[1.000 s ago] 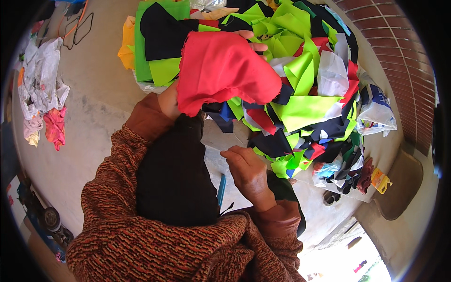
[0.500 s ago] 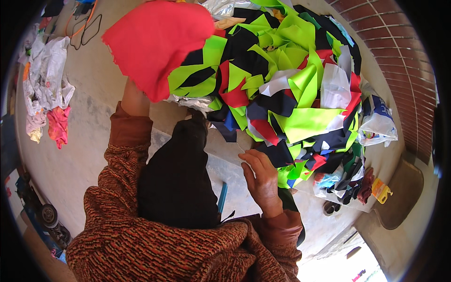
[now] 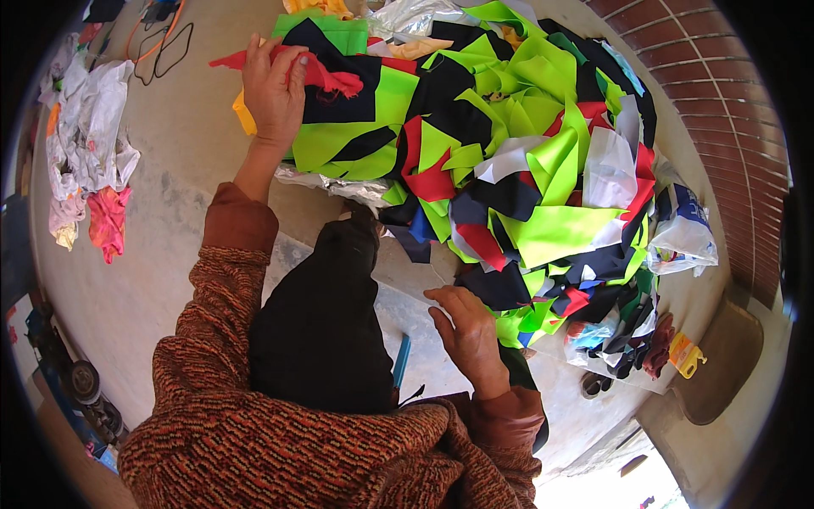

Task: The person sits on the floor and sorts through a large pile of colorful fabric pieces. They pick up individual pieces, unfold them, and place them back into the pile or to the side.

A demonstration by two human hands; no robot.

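Observation:
My left hand (image 3: 275, 92) reaches out at the upper left, its fingers closed on a piece of red cloth (image 3: 332, 80). The cloth sticks out on both sides of the hand, seen nearly edge-on, over a dark navy piece (image 3: 343, 100) on the fabric pile. Lime-green fabric (image 3: 343, 146) lies just beneath. My right hand (image 3: 471, 339) hovers at the near edge of the pile, fingers loosely bent, with a gap between thumb and forefinger. Nothing clear shows in it. Scraps of lime, black, red and white cloth (image 3: 555, 233) make up the heap.
White and pink cloths (image 3: 89, 144) lie on the floor at left, below an orange cord (image 3: 161, 38). A plastic bag (image 3: 682, 225), a yellow container (image 3: 685, 355) and dark shoes (image 3: 595, 386) are at right. A brown tiled wall (image 3: 721, 110) borders the pile.
My left hand has moved up and away with the red cloth, which was spread broad and now shows edge-on above the pile. My right hand has shifted slightly down and left.

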